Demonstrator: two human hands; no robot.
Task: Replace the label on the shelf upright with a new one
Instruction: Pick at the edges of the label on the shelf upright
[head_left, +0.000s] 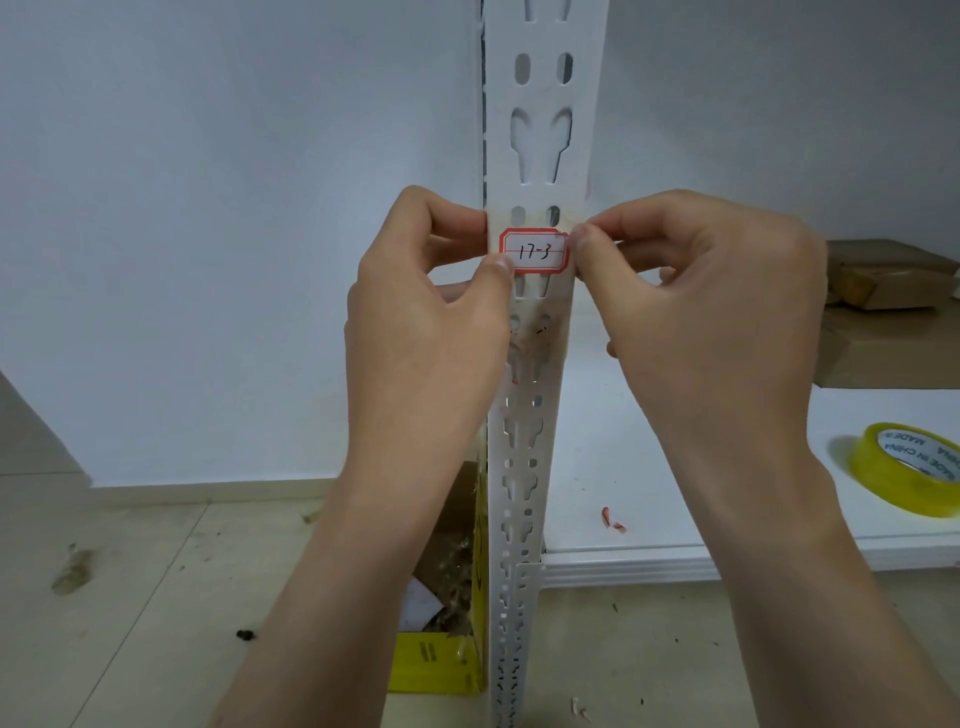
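Note:
A white slotted shelf upright runs down the middle of the view. On it, at hand height, is a white label with a red border, handwritten "17-3". A strip of clear tape seems to lie over it across the upright. My left hand presses its thumb on the label's left edge, fingers curled round the upright's left side. My right hand pinches the right edge of the label or tape with thumb and forefinger. Old glue stains show on the upright just below the label.
A roll of yellowish clear tape lies on the white shelf board at right. Brown cardboard packages sit at the back right. Red label scraps lie on the board. A yellow box of scraps stands on the tiled floor.

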